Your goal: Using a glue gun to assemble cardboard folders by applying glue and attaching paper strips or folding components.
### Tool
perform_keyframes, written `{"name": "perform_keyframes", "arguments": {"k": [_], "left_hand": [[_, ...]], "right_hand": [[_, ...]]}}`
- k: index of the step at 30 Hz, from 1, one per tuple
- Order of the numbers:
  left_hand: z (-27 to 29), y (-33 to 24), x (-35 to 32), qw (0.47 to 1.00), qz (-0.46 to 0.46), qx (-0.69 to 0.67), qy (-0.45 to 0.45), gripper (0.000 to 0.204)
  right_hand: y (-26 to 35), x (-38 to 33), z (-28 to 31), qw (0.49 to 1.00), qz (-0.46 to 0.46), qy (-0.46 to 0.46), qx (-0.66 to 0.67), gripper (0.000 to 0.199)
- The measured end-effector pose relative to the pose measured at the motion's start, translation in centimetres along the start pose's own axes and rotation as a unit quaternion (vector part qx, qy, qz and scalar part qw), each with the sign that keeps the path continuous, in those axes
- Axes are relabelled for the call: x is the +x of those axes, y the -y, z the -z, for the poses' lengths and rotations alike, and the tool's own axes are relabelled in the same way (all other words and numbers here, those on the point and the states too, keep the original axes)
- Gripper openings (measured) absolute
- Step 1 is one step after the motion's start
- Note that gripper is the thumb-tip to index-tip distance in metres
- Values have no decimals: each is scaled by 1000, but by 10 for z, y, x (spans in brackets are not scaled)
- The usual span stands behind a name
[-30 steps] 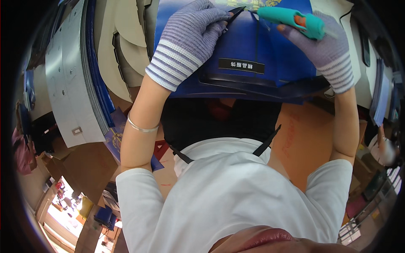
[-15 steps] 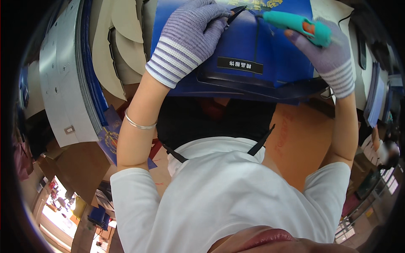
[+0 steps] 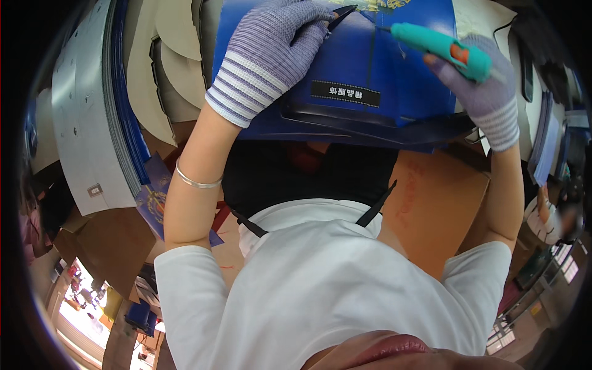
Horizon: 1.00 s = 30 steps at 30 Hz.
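My left hand (image 3: 265,61), in a purple-and-white striped knit glove, pinches a narrow black strip (image 3: 344,17) with a pointed free end. Beneath it lies a glossy blue board (image 3: 410,83) with gold print at its far edge and a small black label (image 3: 345,94). In my right hand (image 3: 484,92), gloved the same way, is a teal glue gun (image 3: 425,42) with an orange trigger. Its nozzle points left, above the board and a short way from the strip. A thin pale strand hangs below the gun. Part of my right fingers is hidden behind its body.
To the left stand stacked grey-and-blue sheets (image 3: 83,123) and curved beige card pieces (image 3: 179,68). A dark tray-like edge (image 3: 364,123) runs along the near side of the board. More blue sheets (image 3: 542,139) are at the right. Another person (image 3: 546,219) is at the far right.
The glue gun has shifted slightly right and down, its nozzle farther from the black strip. My left hand keeps its pinch on the strip. The whole view has slid a little.
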<state>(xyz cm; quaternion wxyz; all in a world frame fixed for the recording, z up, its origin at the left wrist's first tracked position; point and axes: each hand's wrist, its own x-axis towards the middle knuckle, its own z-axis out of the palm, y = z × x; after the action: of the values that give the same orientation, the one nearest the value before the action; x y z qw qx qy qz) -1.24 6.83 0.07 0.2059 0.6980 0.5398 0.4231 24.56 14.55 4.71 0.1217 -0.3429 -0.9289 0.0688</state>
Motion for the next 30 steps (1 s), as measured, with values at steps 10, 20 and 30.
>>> {"name": "perform_keyframes", "arguments": {"k": [10,20,30], "left_hand": [[-2,-3,2,999,30,-17,10,12],[-16,40,-12,997,-32,65,-10,19],[-9,20,-8,999,-3,47,2,14]], "right_hand": [[-7,-4,0,999,38,-17,31,32],[2,-32,20,996,-38,67,-39,44],[-11,-10,9,999,28,31,-27,31]]}}
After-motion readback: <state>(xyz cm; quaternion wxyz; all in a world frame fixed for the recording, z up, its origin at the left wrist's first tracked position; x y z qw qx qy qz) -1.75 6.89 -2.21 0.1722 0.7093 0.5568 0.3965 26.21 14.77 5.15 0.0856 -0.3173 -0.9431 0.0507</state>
